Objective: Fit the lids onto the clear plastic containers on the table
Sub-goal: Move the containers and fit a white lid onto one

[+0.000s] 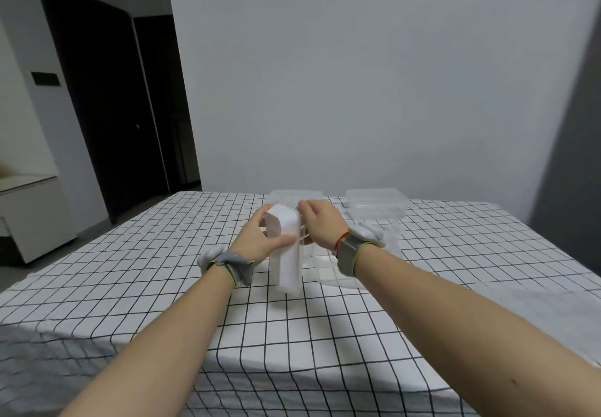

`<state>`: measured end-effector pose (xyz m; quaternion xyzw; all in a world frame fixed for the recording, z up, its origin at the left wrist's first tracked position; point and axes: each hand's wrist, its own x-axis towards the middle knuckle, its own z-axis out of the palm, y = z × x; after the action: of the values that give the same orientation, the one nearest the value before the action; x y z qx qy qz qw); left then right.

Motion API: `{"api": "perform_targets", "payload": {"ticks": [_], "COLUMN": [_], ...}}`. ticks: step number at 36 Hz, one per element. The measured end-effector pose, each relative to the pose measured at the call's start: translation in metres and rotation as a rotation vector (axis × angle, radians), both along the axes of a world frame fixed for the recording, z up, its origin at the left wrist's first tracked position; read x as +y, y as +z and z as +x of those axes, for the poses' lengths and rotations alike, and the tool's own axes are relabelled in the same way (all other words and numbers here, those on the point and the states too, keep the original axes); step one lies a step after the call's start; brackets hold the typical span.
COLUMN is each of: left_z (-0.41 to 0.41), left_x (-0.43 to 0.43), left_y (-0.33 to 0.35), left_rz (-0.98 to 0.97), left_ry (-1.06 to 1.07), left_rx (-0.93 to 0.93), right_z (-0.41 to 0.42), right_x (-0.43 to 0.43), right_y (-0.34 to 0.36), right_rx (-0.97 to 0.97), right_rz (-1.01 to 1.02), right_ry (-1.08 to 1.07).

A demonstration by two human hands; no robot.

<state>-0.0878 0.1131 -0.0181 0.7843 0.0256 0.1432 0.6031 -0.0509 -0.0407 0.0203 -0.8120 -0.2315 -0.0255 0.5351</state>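
Table [162, 286] under a black-gridded white cloth [325, 335], clear plastic containers [375, 205] near its far edge.

A stack of white, round-cornered plastic lids [286, 254] stands on edge, its lower end on the checked counter [162, 286]. Just right of it sits a clear rectangular plastic container [320, 262]. Two more clear plastic containers [377, 203] lie at the far edge.

I see both forearms stretched forward, my left hand [260, 237] and right hand [320, 223] curled close together, fingers gripping.
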Motion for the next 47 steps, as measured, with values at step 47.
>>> {"api": "perform_targets", "payload": {"ticks": [47], "left_z": [0.007], "left_x": [-0.008], "left_y": [0.003], "left_rz": [0.090], "left_ry": [0.406], "left_rx": [0.222], "right_z": [0.022], "right_x": [-0.071], "right_y": [0.009], "right_rx": [0.268], "right_rz": [0.278], "right_ry": [-0.272]}}
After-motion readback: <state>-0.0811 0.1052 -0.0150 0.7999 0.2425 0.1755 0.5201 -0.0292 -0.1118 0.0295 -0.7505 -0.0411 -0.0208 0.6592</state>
